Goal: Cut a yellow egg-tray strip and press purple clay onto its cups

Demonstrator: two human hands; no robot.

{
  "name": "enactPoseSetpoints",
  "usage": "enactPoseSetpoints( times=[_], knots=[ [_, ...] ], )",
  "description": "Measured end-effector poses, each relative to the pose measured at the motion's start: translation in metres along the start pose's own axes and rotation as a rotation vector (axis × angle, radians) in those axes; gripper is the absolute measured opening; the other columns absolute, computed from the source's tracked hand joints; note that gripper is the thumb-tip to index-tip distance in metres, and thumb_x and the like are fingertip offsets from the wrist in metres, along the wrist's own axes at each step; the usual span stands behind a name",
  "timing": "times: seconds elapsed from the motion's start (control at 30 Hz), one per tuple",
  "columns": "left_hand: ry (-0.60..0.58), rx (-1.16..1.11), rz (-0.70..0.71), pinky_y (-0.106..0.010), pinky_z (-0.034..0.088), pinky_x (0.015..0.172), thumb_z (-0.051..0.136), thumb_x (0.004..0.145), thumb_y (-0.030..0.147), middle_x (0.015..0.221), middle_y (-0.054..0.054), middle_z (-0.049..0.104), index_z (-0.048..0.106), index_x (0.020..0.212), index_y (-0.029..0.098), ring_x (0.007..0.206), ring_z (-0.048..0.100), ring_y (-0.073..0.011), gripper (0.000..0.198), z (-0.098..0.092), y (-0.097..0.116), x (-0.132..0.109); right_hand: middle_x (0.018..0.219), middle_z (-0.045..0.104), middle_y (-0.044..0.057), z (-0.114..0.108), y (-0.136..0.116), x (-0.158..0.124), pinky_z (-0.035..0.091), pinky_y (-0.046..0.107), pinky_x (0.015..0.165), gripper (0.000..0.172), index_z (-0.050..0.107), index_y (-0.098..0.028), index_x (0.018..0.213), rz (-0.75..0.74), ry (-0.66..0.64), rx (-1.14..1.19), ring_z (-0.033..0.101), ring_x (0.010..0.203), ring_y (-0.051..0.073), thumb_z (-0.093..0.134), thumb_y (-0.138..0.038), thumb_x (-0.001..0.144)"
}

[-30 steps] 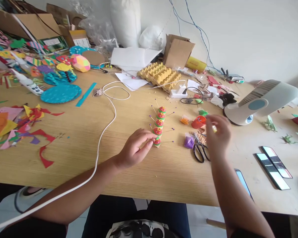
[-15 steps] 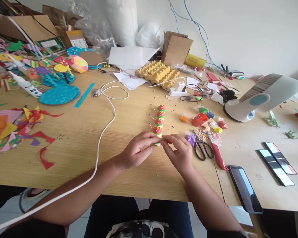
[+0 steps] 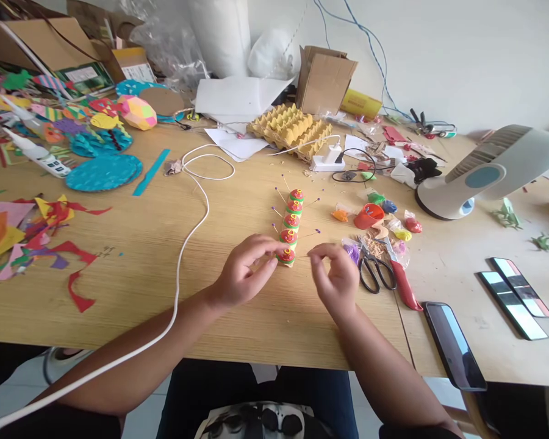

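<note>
A small clay caterpillar [image 3: 291, 227] made of red, green and yellow balls lies on the wooden table [image 3: 174, 292], with thin purple-headed pins sticking out of its sides. My left hand [image 3: 242, 271] pinches its nearest segment, fingers closed on it. Just to the right, my right hand [image 3: 335, 277] pinches the end of a pin that sticks out of that same segment.
Black-handled scissors [image 3: 375, 269], a red knife [image 3: 403, 286], an orange cup [image 3: 368, 216] and small bags of clay lie right of the hands. A phone [image 3: 455, 345] and a white fan [image 3: 485, 174] sit further right. A white cable [image 3: 183, 244] runs left; paper scraps [image 3: 36, 231] cover the left side.
My right hand came back from the clay bags on the right to the caterpillar's near end and now pinches a pin there. The left hand kept its hold.
</note>
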State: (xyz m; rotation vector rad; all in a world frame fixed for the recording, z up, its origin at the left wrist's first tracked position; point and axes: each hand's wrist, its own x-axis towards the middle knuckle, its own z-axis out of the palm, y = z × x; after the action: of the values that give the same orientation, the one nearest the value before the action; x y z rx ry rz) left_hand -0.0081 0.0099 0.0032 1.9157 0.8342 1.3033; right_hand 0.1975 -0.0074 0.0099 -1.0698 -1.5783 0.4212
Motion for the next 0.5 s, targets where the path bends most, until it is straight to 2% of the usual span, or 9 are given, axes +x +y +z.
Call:
enactPoseSetpoints(
  times=[0.07, 0.13, 0.2, 0.27, 0.37, 0.5],
  knots=[
    [0.104, 0.004, -0.014, -0.032, 0.052, 0.073, 0.062, 0.093, 0.024, 0.098, -0.008, 0.067, 0.068, 0.11, 0.02, 0.087, 0.062, -0.0183, 0.018, -0.002, -0.003, 0.0, 0.085, 0.07, 0.004, -0.003, 0.008, 0.007, 0.054, 0.034, 0.076, 0.007, 0.062, -0.023, 0.088, 0.169, 0.201, 0.143, 0.066, 0.08, 0.018, 0.062, -0.028, 0.093],
    [0.228, 0.03, 0.01, -0.031, 0.05, 0.07, 0.065, 0.092, 0.029, 0.089, -0.006, 0.063, 0.065, 0.094, 0.02, 0.08, 0.059, -0.0171, 0.009, -0.006, -0.008, 0.002, 0.089, 0.07, 0.004, -0.009, 0.02, 0.017, 0.054, 0.031, 0.076, 0.012, 0.059, -0.022, 0.09, 0.317, 0.385, 0.316, 0.065, 0.077, 0.014, 0.064, -0.033, 0.092],
    [0.341, 0.062, 0.012, -0.031, 0.05, 0.072, 0.063, 0.093, 0.03, 0.086, -0.004, 0.061, 0.062, 0.09, 0.02, 0.079, 0.058, -0.0162, 0.011, -0.009, -0.012, 0.005, 0.089, 0.07, 0.002, -0.018, 0.035, 0.028, 0.054, 0.028, 0.073, 0.016, 0.058, -0.022, 0.089, 0.445, 0.455, 0.477, 0.063, 0.073, 0.011, 0.068, -0.034, 0.087],
    [0.418, 0.065, -0.014, -0.029, 0.049, 0.07, 0.06, 0.095, 0.032, 0.088, -0.004, 0.062, 0.063, 0.096, 0.021, 0.079, 0.058, -0.0149, 0.011, -0.012, -0.017, 0.008, 0.087, 0.069, 0.0, -0.029, 0.049, 0.037, 0.054, 0.024, 0.069, 0.022, 0.057, -0.022, 0.087, 0.542, 0.467, 0.579, 0.063, 0.071, 0.009, 0.074, -0.034, 0.081],
    [0.469, 0.074, -0.061, -0.026, 0.048, 0.067, 0.059, 0.096, 0.035, 0.09, -0.003, 0.062, 0.062, 0.1, 0.021, 0.079, 0.058, -0.014, 0.015, -0.014, -0.024, 0.011, 0.081, 0.067, -0.003, -0.042, 0.06, 0.046, 0.052, 0.02, 0.06, 0.03, 0.057, -0.022, 0.085, 0.649, 0.434, 0.646, 0.06, 0.065, 0.007, 0.081, -0.032, 0.071],
    [0.464, 0.089, -0.087, -0.025, 0.048, 0.068, 0.06, 0.095, 0.036, 0.094, -0.004, 0.063, 0.063, 0.102, 0.02, 0.084, 0.059, -0.0144, 0.017, -0.013, -0.032, 0.012, 0.074, 0.062, -0.005, -0.043, 0.061, 0.065, 0.05, 0.018, 0.056, 0.031, 0.06, -0.022, 0.081, 0.674, 0.277, 0.589, 0.058, 0.061, 0.007, 0.085, -0.037, 0.069]
  ],
)
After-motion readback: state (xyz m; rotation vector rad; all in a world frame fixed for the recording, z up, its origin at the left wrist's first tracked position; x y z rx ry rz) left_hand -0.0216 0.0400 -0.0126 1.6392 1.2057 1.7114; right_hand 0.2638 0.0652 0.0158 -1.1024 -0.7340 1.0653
